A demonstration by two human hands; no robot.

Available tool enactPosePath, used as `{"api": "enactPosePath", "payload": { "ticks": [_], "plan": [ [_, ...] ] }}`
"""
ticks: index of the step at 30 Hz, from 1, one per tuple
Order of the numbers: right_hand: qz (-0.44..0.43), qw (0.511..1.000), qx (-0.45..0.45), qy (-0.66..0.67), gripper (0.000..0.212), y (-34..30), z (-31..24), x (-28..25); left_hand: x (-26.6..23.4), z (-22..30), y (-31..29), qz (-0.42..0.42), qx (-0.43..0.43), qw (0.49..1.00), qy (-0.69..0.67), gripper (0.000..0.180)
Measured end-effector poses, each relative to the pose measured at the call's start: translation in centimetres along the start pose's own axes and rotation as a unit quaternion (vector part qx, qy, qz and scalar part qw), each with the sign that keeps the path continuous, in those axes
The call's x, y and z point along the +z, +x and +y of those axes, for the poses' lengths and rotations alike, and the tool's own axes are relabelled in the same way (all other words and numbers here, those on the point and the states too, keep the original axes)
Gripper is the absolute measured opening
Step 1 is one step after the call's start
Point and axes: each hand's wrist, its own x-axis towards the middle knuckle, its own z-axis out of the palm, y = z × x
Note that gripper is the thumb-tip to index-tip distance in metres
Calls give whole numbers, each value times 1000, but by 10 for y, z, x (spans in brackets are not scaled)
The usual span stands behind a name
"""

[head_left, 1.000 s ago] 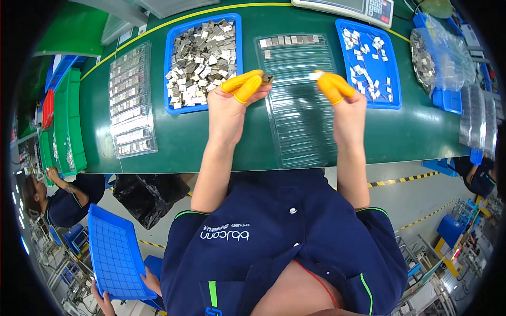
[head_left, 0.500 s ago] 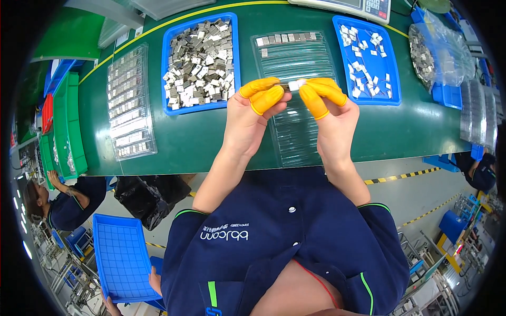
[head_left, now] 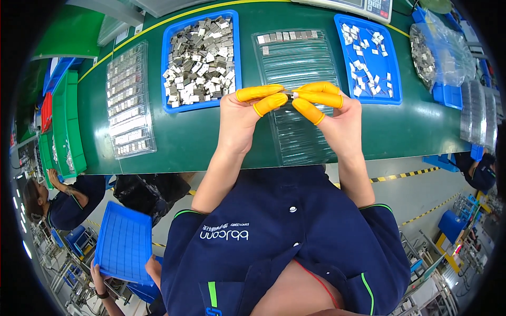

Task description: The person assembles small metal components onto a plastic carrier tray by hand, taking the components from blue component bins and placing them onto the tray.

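My left hand (head_left: 240, 118) and my right hand (head_left: 340, 118) meet above the clear plastic tray (head_left: 298, 137), with yellow finger cots on thumbs and fingers. Between the left fingertips is a small metal-cased connector part (head_left: 289, 95), mostly hidden. The right hand pinches a small white piece (head_left: 295, 95) against it; only a sliver shows, and whether the two are joined I cannot tell. A row of metal-cased parts (head_left: 286, 36) lies along that tray's far end, with one more below at its left. Left of my hands, a blue tray (head_left: 238, 58) holds a heap of similar parts.
At the right stands a blue tray (head_left: 396, 63) of white pieces with leads. A filled clear tray (head_left: 150, 139) lies left, near green bins (head_left: 76, 121). A scale (head_left: 363, 6) sits at the far edge. Behind me, another person's hands (head_left: 153, 269) hold a blue tray (head_left: 125, 239).
My fingertips have closed in around the small parts, which show less now, and both hands have shifted slightly. The blue tray in the other person's hands has tilted and moved.
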Motion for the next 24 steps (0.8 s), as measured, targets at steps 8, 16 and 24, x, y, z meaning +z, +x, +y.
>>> {"api": "enactPosePath", "payload": {
  "ticks": [8,16,24],
  "plan": [
    [-46,967,170,183,16,1,5,-8,6,6,-3,-16,-10,995,99,21],
    [-22,997,-28,-68,17,17,2,8,1,3,1,47,18,996,68,18],
    [57,873,-211,-436,15,88,63,18,-39,28,22,160,281,821,470,18]
  ]
}}
